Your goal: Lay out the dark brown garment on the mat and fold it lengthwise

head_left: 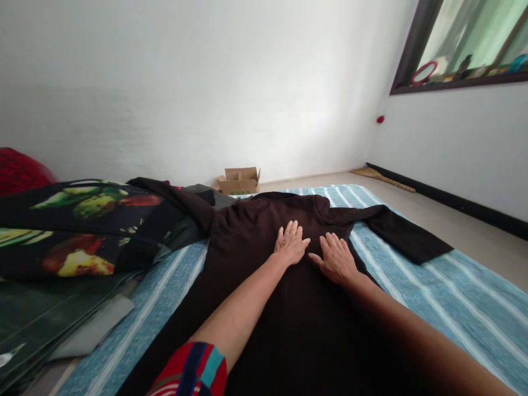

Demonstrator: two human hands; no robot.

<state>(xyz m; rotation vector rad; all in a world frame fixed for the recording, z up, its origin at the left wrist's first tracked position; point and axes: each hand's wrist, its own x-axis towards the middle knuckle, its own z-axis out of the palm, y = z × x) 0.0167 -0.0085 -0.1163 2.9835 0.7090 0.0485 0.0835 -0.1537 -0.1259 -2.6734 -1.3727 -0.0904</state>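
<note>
One brown cardboard box [238,186] stands far. Left hand [291,244] and right hand [338,260], fingers unclenched, touch one dark-brown long-sleeved garment [299,302].

One brown garment [297,302] with two sleeves [408,234], one striped sheet [437,286], one cardboard box [237,186], one window [474,38], one mirror [424,72]

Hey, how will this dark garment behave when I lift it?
The dark garment will probably flop, since its upper part lies in soft wrinkles. The sleeve spread rightward across the striped sheet would likely dangle, being long and bent.
</note>
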